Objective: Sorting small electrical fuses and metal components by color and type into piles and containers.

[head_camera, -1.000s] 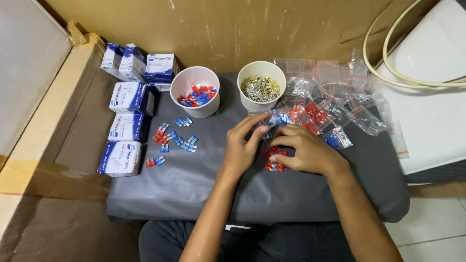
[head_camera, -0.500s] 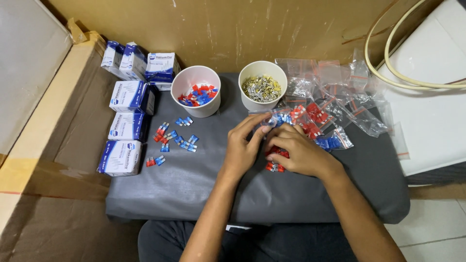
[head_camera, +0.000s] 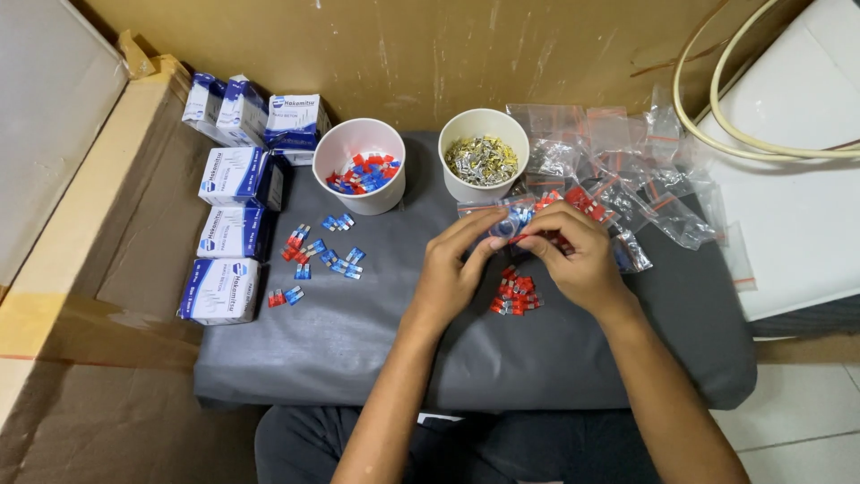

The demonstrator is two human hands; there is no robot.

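— Where's the bag (head_camera: 503,218) sitting relative to your hands?

— Right between them, lifted just off the pad (head_camera: 358,332). My left hand (head_camera: 445,272) pinches its near-left edge with fingers drawn narrow; my right hand (head_camera: 573,255) pinches the other end, fingers curled in tight. Both are on it, so neither is really nearer, though the right covers more of it.

— Which way does it run?

— Its long axis goes left to right across me, roughly level, just in front of the cup of metal bits (head_camera: 482,161).

— What does it look like?

— Small, clear plastic, crinkled, with blue pieces showing through at the left and red near my right fingertips. Whether its mouth is open I can't tell; my fingers hide it.

— Anything directly under it?

— A little heap of red pieces (head_camera: 514,295) lies on the pad just below my hands, apart from the bag. More filled bags (head_camera: 627,193) lie to the right, touching each other.
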